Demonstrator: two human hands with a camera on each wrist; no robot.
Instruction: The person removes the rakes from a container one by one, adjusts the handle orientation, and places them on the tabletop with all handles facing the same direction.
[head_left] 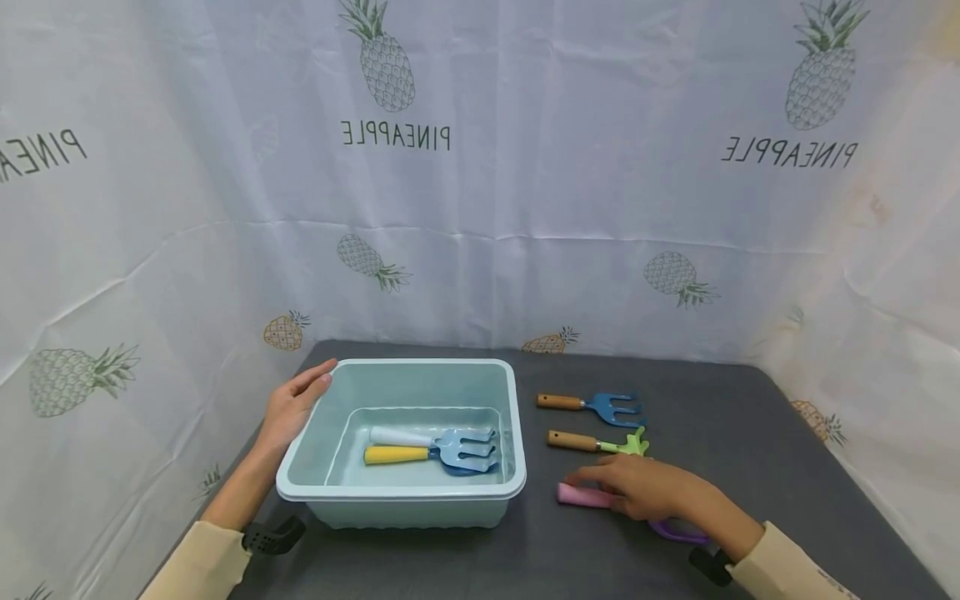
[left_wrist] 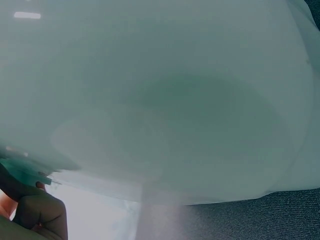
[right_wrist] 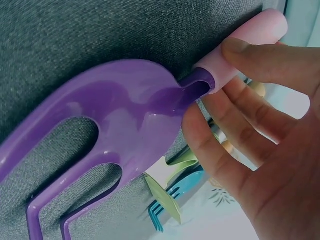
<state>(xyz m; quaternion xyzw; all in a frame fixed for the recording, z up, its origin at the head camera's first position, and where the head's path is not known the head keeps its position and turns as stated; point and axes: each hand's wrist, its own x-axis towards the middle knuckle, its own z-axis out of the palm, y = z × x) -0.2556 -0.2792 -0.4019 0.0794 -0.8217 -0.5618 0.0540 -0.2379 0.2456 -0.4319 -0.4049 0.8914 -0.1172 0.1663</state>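
My right hand (head_left: 648, 485) pinches the pink handle of a purple garden hand fork (right_wrist: 125, 115), low at the tabletop. In the right wrist view the thumb lies along one side of the handle and fingers are on the other. My left hand (head_left: 291, 412) grips the left rim of a pale blue-green basin (head_left: 405, 512). Inside the basin lie a white-handled fork (head_left: 401, 436) with light blue tines and a yellow-handled fork (head_left: 397, 454), partly covered by it. The left wrist view shows mostly the basin's outer wall (left_wrist: 175, 125).
Right of the basin, a wooden-handled blue fork (head_left: 609, 408) lies behind a wooden-handled light green tool (head_left: 630, 442). All stand on a dark grey table (head_left: 720, 417). A pineapple-print curtain (head_left: 540, 183) hangs behind and at both sides.
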